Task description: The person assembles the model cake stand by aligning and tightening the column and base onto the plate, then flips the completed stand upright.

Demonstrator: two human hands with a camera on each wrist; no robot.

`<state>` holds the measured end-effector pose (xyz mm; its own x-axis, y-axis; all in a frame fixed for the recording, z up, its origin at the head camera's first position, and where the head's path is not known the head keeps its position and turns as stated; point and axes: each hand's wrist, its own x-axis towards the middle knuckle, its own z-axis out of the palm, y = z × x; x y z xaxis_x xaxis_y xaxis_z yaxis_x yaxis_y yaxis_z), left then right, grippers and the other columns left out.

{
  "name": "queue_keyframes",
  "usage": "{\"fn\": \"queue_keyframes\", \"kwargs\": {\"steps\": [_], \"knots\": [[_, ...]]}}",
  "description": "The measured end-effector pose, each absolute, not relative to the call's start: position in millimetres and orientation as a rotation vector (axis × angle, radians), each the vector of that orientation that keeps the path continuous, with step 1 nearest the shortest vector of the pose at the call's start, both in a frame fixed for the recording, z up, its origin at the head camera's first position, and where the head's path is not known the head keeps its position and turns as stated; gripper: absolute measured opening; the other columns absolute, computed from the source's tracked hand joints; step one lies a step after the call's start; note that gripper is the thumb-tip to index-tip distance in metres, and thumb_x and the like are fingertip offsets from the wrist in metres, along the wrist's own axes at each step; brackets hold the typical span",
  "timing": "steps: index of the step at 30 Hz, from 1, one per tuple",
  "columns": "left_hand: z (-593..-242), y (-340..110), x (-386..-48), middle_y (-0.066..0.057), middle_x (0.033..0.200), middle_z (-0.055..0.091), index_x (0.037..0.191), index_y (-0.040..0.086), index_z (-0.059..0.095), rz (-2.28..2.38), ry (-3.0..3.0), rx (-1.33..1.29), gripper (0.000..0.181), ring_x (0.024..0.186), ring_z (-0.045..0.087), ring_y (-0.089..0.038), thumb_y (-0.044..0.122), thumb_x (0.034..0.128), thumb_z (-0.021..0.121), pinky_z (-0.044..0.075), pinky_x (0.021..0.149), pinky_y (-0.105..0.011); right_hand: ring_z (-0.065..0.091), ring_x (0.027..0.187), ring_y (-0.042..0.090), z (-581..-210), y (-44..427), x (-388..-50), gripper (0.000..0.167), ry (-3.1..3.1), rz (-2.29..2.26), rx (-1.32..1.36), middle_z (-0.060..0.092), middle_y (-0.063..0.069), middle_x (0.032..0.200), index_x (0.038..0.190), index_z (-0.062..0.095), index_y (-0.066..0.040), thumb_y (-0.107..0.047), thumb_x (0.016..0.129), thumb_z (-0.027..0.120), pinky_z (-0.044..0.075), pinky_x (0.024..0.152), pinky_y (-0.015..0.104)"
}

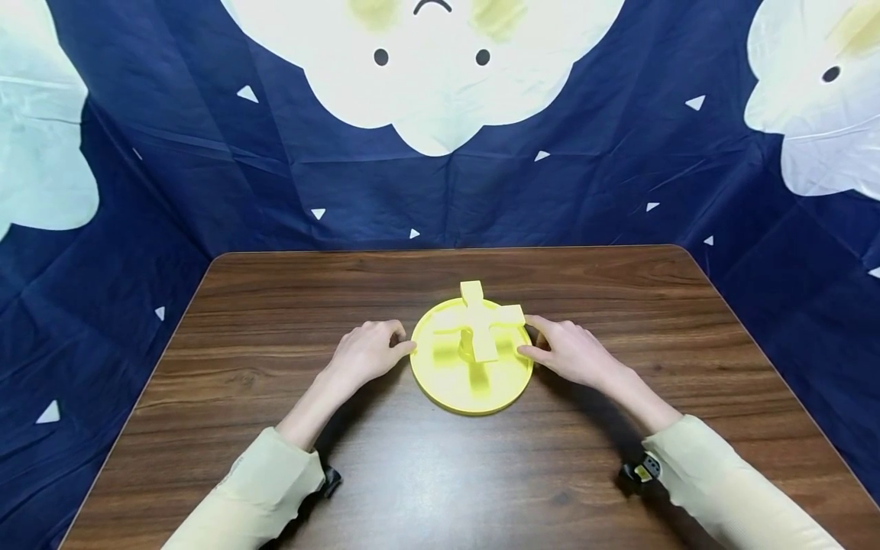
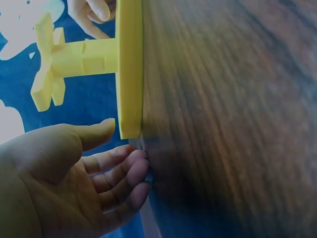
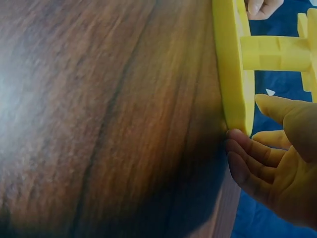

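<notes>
A yellow round base (image 1: 447,382) lies flat on the wooden table, with a short post (image 2: 86,57) rising from its middle and a four-armed cross (image 1: 474,321) on top. My left hand (image 1: 367,353) is at the left edge of the base, fingers loosely bent. In the left wrist view its thumb and fingertips look just short of the rim. On the opposite side, my right hand (image 1: 571,351) has its fingertips at the rim and its thumb beside the upper face. The right wrist view shows a gap between that thumb (image 3: 277,106) and the base.
The brown wood-grain table (image 1: 275,305) has rounded far corners. Behind and beside it hangs a dark blue cloth (image 1: 371,191) with white cloud shapes and small triangles. Black straps with small devices (image 1: 639,472) sit at both sleeve cuffs.
</notes>
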<state>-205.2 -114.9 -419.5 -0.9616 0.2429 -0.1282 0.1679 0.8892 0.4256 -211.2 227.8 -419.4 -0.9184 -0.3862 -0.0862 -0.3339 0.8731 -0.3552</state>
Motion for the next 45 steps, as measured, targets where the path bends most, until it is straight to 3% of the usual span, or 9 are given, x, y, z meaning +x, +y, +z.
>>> {"fn": "queue_keyframes", "kwargs": {"steps": [4, 7, 14, 22, 29, 45], "knots": [[-421.2, -112.9, -207.9, 0.001, 0.068, 0.056, 0.080, 0.016, 0.062, 0.578, 2.868, 0.335, 0.033, 0.061, 0.051, -0.017, 0.043, 0.0983, 0.065, 0.035, 0.054, -0.029, 0.060, 0.065, 0.009, -422.3, 227.6, -211.5, 0.060, 2.884, -0.474, -0.551, 0.070, -0.001, 0.080, 0.146, 0.055, -0.007, -0.041, 0.098, 0.068, 0.048, 0.057, 0.029], [-421.8, -111.2, -210.2, 0.002, 0.066, 0.051, 0.075, 0.017, 0.058, 0.560, 2.857, 0.327, 0.036, 0.060, 0.049, -0.016, 0.044, 0.0974, 0.066, 0.034, 0.053, -0.029, 0.058, 0.062, 0.009, -423.5, 226.4, -212.1, 0.059, 2.886, -0.484, -0.556, 0.068, -0.002, 0.076, 0.145, 0.056, -0.007, -0.038, 0.097, 0.068, 0.045, 0.054, 0.028], [-422.8, -105.4, -215.2, 0.002, 0.068, 0.052, 0.080, 0.017, 0.057, 0.508, 2.824, 0.315, 0.034, 0.063, 0.050, -0.017, 0.045, 0.0972, 0.065, 0.036, 0.055, -0.030, 0.056, 0.058, 0.009, -427.8, 223.8, -213.7, 0.057, 2.857, -0.558, -0.519, 0.064, -0.004, 0.069, 0.146, 0.056, -0.008, -0.032, 0.096, 0.069, 0.044, 0.053, 0.027], [-422.5, -99.4, -217.6, -0.002, 0.075, 0.059, 0.086, 0.017, 0.056, 0.449, 2.836, 0.316, 0.019, 0.070, 0.055, -0.022, 0.034, 0.0932, 0.060, 0.039, 0.058, -0.033, 0.059, 0.054, 0.009, -430.3, 220.1, -213.4, 0.057, 2.827, -0.635, -0.456, 0.066, -0.003, 0.069, 0.147, 0.053, -0.006, -0.025, 0.095, 0.065, 0.048, 0.052, 0.027], [-425.6, -97.9, -220.9, -0.003, 0.073, 0.057, 0.084, 0.015, 0.056, 0.470, 2.843, 0.327, 0.012, 0.067, 0.054, -0.021, 0.026, 0.0873, 0.060, 0.038, 0.055, -0.032, 0.057, 0.051, 0.011, -432.0, 217.7, -212.5, 0.059, 2.841, -0.666, -0.439, 0.065, -0.002, 0.066, 0.146, 0.053, -0.005, -0.017, 0.089, 0.063, 0.047, 0.049, 0.028], [-413.7, -102.2, -225.7, -0.002, 0.071, 0.062, 0.076, 0.019, 0.059, 0.513, 2.910, 0.375, 0.015, 0.065, 0.057, -0.021, 0.030, 0.0806, 0.066, 0.040, 0.054, -0.033, 0.061, 0.048, 0.010, -419.4, 219.8, -214.9, 0.062, 2.828, -0.806, -0.426, 0.065, -0.001, 0.061, 0.144, 0.054, -0.001, -0.013, 0.084, 0.063, 0.051, 0.048, 0.030]]}}
